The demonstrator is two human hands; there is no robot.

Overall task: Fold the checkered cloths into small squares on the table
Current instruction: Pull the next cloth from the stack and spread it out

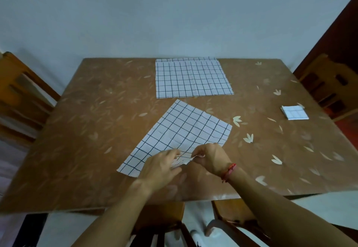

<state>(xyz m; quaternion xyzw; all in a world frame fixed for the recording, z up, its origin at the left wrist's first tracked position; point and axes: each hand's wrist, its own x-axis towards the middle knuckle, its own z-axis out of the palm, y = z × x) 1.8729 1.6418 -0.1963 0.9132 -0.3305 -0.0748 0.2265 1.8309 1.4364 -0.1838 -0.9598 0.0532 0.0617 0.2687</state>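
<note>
Left hand [160, 166], right hand [210, 158] side by side, pinch-grips on near cloth [186, 128]

Dim, flat, bluish light with only faint, soft shadows. A pale sheen lies along the near edge of the tabletop [81, 130]. Wide-angle bending bows its edges and the chairs [21, 95] at both sides; everything looks slightly soft.

Near cloth [180, 130] edge (behind right hand [210, 157])
</note>
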